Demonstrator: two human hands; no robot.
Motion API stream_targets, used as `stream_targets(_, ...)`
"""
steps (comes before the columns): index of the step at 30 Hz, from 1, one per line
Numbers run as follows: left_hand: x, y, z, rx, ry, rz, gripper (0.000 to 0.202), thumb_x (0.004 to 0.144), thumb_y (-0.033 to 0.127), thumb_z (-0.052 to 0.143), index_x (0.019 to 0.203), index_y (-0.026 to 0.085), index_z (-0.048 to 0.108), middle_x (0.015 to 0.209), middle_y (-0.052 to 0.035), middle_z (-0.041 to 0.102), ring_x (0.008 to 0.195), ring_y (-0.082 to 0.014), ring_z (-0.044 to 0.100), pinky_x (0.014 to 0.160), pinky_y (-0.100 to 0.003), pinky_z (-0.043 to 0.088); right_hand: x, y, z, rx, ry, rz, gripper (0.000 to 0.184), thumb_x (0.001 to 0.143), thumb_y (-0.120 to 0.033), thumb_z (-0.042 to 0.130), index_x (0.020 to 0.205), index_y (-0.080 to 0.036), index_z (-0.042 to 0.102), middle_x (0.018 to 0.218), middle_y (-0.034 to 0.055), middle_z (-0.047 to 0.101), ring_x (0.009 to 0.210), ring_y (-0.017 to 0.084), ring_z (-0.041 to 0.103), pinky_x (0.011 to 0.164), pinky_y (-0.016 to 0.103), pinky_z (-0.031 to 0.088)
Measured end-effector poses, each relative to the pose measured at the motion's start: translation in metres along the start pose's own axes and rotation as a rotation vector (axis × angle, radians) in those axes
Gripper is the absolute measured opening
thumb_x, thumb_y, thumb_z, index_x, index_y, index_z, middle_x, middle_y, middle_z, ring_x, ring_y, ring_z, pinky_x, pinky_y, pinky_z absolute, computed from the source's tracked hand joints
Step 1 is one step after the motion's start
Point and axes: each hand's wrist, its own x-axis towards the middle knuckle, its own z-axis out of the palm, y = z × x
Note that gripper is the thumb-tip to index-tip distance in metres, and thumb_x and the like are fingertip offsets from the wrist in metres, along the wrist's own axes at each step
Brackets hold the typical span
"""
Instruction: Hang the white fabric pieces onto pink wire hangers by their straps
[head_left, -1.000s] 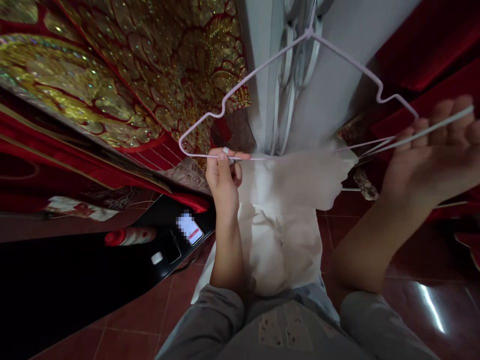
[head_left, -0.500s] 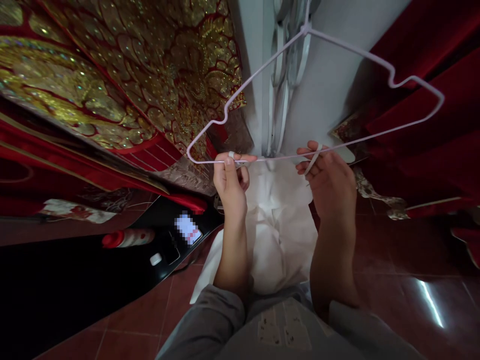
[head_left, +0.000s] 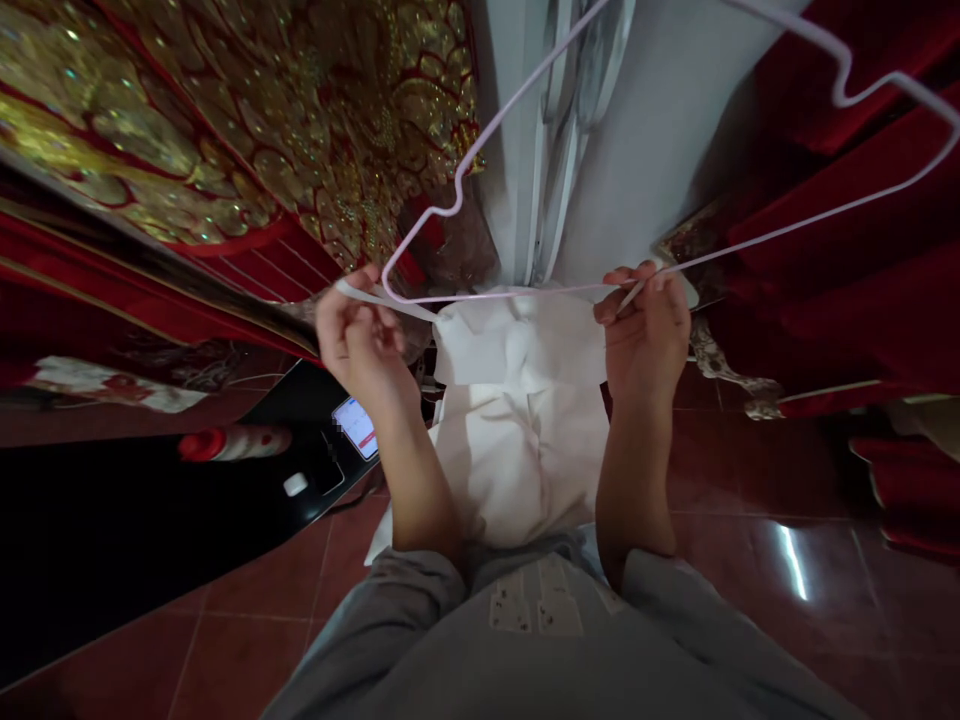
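A thin lilac clothes hanger (head_left: pixel 461 190) stretches across the view in front of me, its top cut off by the upper edge. My left hand (head_left: pixel 364 335) is just outside the hanger's left corner, fingers curled round a narrow white strap (head_left: pixel 409 305) that runs to the white cloth garment (head_left: pixel 517 400) below. With thumb and finger my right hand (head_left: pixel 646 320) pinches the hanger's bottom bar. Another short piece of white strap (head_left: pixel 631 294) lies across its fingers. The white garment spreads between my forearms, below the bar.
At left, a black table (head_left: pixel 112 540) bears a red-capped bottle (head_left: pixel 236 443), a lit phone (head_left: pixel 360 425), a dark phone-like slab (head_left: pixel 328 465) and a small white case (head_left: pixel 295 484). Gold-sequinned red cloth (head_left: pixel 315 110) hangs at upper left, red drapery (head_left: pixel 817 290) at right. Reddish floor tiles (head_left: pixel 750 480) show.
My left hand has left the hanger's bar and moved left, drawing a white strap outward past the corner. The hanger has come up and nearer. My right hand stays at the bar.
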Motion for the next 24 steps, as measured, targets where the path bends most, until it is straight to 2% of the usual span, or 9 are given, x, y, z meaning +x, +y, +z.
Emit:
stream_targets(3,0.010,0.002,-0.010,0.101,0.020,0.050,0.024,0.108,0.002,0.067,0.093,0.018,0.076,0.111,0.0015,0.084,0.105,-0.0196,0.079,0.060,-0.023,0.045,-0.002,0.002,-0.002,-0.045,-0.042,0.019,0.028,0.093,-0.055,0.073,0.091,-0.029,0.063,0.094,-0.0004,0.071,0.063,0.011,0.049,0.063,0.032,0.044)
stream_targets(5,0.014,0.006,-0.008,0.132,-0.058,0.004,0.017,0.101,0.001,0.079,0.096,0.017,0.075,0.121,0.0011,0.083,0.134,-0.0275,0.073,0.071,-0.024,0.055,-0.004,0.003,0.000,-0.073,-0.053,0.031,0.029,0.092,-0.057,0.073,0.091,-0.031,0.063,0.095,-0.0001,0.071,0.065,0.013,0.050,0.062,0.033,0.045)
stream_targets(7,0.019,0.012,-0.001,0.158,-0.181,-0.041,0.022,0.092,0.008,0.092,0.105,0.016,0.076,0.133,-0.0019,0.080,0.148,-0.0310,0.063,0.084,-0.027,0.063,-0.005,0.004,0.001,-0.075,-0.044,0.037,0.029,0.091,-0.057,0.072,0.090,-0.031,0.062,0.094,-0.0003,0.071,0.065,0.013,0.049,0.061,0.033,0.045)
stream_targets(9,0.024,0.020,0.010,0.212,-0.319,-0.059,0.036,0.087,0.015,0.099,0.114,0.015,0.075,0.138,-0.0042,0.077,0.149,-0.0294,0.061,0.095,-0.028,0.064,-0.005,0.004,0.003,-0.052,-0.027,0.032,0.028,0.091,-0.056,0.072,0.088,-0.030,0.062,0.093,-0.0006,0.072,0.064,0.014,0.048,0.060,0.033,0.045)
stream_targets(11,0.030,0.028,0.023,0.293,-0.454,-0.024,0.040,0.088,0.019,0.098,0.120,0.013,0.075,0.132,-0.0043,0.076,0.135,-0.0229,0.065,0.099,-0.026,0.062,-0.005,0.004,0.005,-0.027,-0.022,0.033,0.026,0.092,-0.054,0.072,0.088,-0.030,0.062,0.093,-0.0003,0.072,0.062,0.014,0.047,0.059,0.034,0.045)
stream_targets(15,0.042,0.039,0.049,0.413,-0.633,0.080,0.007,0.102,0.013,0.082,0.108,0.012,0.079,0.095,-0.0006,0.068,0.091,-0.0119,0.058,0.087,-0.019,0.056,-0.005,0.005,0.005,-0.013,-0.032,0.042,0.028,0.093,-0.057,0.073,0.090,-0.030,0.062,0.094,0.0003,0.073,0.060,0.013,0.047,0.059,0.034,0.048)
stream_targets(17,0.045,0.041,0.058,0.397,-0.601,0.024,0.013,0.105,0.004,0.074,0.096,0.012,0.076,0.085,0.0008,0.061,0.082,-0.0103,0.052,0.079,-0.015,0.052,-0.005,0.007,0.004,-0.033,-0.040,0.041,0.032,0.094,-0.060,0.071,0.091,-0.030,0.061,0.095,0.0001,0.073,0.059,0.012,0.047,0.058,0.034,0.049)
stream_targets(20,0.044,0.036,0.057,0.297,-0.383,-0.099,0.027,0.104,-0.009,0.068,0.086,0.011,0.067,0.079,0.0035,0.059,0.074,-0.0057,0.052,0.067,-0.011,0.046,-0.008,0.011,0.003,-0.043,-0.059,0.055,0.030,0.095,-0.058,0.070,0.093,-0.029,0.063,0.099,0.0006,0.074,0.060,0.012,0.046,0.059,0.034,0.049)
stream_targets(24,0.024,0.013,0.038,0.088,-0.094,-0.239,0.025,0.113,-0.001,0.058,0.095,0.016,0.062,0.075,0.0067,0.063,0.066,-0.0049,0.062,0.065,-0.015,0.049,-0.010,0.016,0.004,-0.016,-0.066,0.042,0.024,0.098,-0.053,0.069,0.092,-0.029,0.066,0.102,0.0008,0.073,0.064,0.012,0.049,0.060,0.032,0.047)
